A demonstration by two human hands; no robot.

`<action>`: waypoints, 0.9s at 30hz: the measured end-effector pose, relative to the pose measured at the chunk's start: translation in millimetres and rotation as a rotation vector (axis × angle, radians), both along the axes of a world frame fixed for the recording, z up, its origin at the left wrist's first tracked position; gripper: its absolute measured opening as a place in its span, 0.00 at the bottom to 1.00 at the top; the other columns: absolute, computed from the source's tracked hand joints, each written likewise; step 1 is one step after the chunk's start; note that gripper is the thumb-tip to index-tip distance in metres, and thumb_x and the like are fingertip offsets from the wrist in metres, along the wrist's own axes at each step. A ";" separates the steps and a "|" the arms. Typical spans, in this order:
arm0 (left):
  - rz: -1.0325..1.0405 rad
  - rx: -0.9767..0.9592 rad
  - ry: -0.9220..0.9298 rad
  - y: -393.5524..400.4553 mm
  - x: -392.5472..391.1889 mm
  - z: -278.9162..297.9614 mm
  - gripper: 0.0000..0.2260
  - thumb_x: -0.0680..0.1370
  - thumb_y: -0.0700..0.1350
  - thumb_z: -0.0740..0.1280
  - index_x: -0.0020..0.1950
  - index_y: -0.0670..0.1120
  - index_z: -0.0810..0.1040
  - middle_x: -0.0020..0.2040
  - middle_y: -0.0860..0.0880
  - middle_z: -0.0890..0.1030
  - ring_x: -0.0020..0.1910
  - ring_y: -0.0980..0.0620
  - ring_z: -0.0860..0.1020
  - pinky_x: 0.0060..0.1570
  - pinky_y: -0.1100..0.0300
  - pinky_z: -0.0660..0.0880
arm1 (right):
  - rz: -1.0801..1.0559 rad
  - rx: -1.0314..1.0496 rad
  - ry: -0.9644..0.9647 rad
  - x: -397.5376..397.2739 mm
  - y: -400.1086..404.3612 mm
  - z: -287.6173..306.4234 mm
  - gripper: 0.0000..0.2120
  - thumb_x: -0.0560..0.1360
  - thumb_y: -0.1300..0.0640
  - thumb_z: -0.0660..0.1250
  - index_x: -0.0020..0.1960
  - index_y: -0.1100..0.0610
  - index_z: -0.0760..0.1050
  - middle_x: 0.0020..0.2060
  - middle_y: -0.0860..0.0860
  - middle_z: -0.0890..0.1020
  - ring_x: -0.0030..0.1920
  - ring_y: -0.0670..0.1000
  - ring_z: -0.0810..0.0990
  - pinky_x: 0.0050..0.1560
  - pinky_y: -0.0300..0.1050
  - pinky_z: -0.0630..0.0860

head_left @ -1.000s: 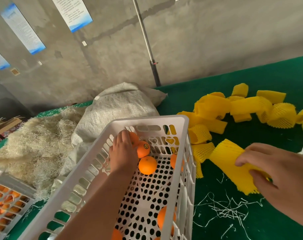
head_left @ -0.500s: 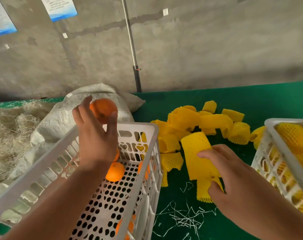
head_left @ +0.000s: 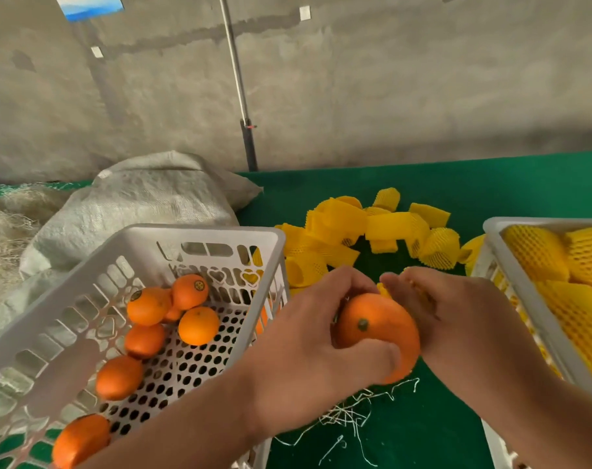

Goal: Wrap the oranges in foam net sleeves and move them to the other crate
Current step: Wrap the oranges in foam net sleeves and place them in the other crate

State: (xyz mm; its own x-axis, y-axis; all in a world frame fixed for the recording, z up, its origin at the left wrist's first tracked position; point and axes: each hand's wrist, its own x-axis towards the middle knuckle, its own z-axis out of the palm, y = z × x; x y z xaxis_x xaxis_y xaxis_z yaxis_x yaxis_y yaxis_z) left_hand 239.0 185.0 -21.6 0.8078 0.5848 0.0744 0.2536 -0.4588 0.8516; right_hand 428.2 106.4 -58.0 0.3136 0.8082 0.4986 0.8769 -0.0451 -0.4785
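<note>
My left hand (head_left: 308,346) grips an orange (head_left: 372,328) above the green table, between the two crates. My right hand (head_left: 457,319) holds a yellow foam net sleeve (head_left: 386,290) against the orange's far side; most of the sleeve is hidden by my fingers. The white crate on the left (head_left: 199,233) holds several bare oranges (head_left: 198,325). The white crate on the right (head_left: 524,286) holds oranges wrapped in yellow sleeves (head_left: 538,252).
A pile of loose yellow sleeves (head_left: 365,225) lies on the green table (head_left: 457,184) behind my hands. A grey woven sack (head_left: 145,204) and straw (head_left: 6,218) lie at the left. White shreds (head_left: 348,414) litter the table in front. A concrete wall stands behind.
My left hand lifted an orange out of the left crate and carried it right. My right hand brought a sleeve from the table to meet it. The view swung right, showing the second crate.
</note>
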 end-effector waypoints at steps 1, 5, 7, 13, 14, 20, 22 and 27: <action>-0.003 0.013 0.028 1.5 -0.7 -1.4 0.23 0.69 0.62 0.69 0.62 0.60 0.74 0.56 0.57 0.78 0.52 0.54 0.80 0.49 0.49 0.82 | -0.026 0.021 0.015 -0.7 0.4 1.6 0.26 0.85 0.36 0.57 0.33 0.48 0.71 0.23 0.47 0.71 0.24 0.46 0.71 0.26 0.49 0.68; -0.057 0.234 0.152 1.3 0.8 -8.3 0.23 0.70 0.63 0.69 0.64 0.63 0.73 0.62 0.64 0.74 0.60 0.60 0.75 0.55 0.55 0.79 | -0.082 0.053 0.047 -1.5 1.0 3.0 0.27 0.83 0.39 0.58 0.29 0.49 0.65 0.21 0.47 0.66 0.22 0.48 0.67 0.25 0.49 0.64; -0.102 0.316 0.192 -3.3 2.6 -11.7 0.24 0.70 0.65 0.68 0.65 0.65 0.71 0.65 0.67 0.71 0.63 0.63 0.72 0.58 0.59 0.77 | -0.074 0.041 0.061 -0.1 1.7 1.4 0.27 0.82 0.38 0.58 0.29 0.49 0.65 0.21 0.47 0.66 0.23 0.49 0.67 0.27 0.50 0.67; -0.072 0.185 0.278 -0.6 4.6 -17.3 0.27 0.72 0.66 0.63 0.71 0.64 0.68 0.60 0.66 0.74 0.57 0.65 0.72 0.52 0.62 0.72 | 0.009 -0.005 0.091 3.0 2.7 -1.5 0.26 0.77 0.33 0.61 0.30 0.51 0.71 0.22 0.48 0.72 0.25 0.50 0.74 0.29 0.51 0.72; -0.086 0.091 0.254 1.0 5.7 -16.7 0.22 0.74 0.62 0.64 0.66 0.58 0.73 0.53 0.58 0.77 0.50 0.59 0.75 0.47 0.55 0.75 | 0.026 -0.023 0.088 2.6 2.9 -1.9 0.25 0.76 0.32 0.61 0.32 0.50 0.73 0.23 0.47 0.74 0.26 0.49 0.76 0.30 0.52 0.74; -0.134 -0.129 0.271 6.8 8.1 -15.7 0.17 0.74 0.57 0.64 0.58 0.50 0.79 0.51 0.42 0.79 0.48 0.42 0.77 0.47 0.40 0.76 | 0.110 -0.116 0.096 0.2 2.6 -7.4 0.07 0.76 0.42 0.73 0.46 0.44 0.82 0.31 0.40 0.79 0.36 0.40 0.79 0.33 0.33 0.73; -0.102 -0.232 0.233 9.4 6.4 -17.3 0.14 0.75 0.57 0.63 0.57 0.54 0.79 0.55 0.46 0.81 0.52 0.43 0.78 0.48 0.44 0.77 | 0.120 -0.162 0.112 -1.1 1.8 -7.9 0.04 0.77 0.47 0.75 0.51 0.43 0.81 0.37 0.33 0.80 0.35 0.40 0.79 0.31 0.32 0.72; 0.161 -0.513 0.117 17.7 11.4 -8.8 0.12 0.72 0.56 0.64 0.54 0.65 0.78 0.53 0.69 0.79 0.59 0.47 0.79 0.53 0.46 0.81 | 0.129 -0.274 0.059 -3.9 0.4 -10.7 0.20 0.78 0.48 0.70 0.69 0.40 0.74 0.32 0.42 0.79 0.28 0.46 0.76 0.26 0.41 0.72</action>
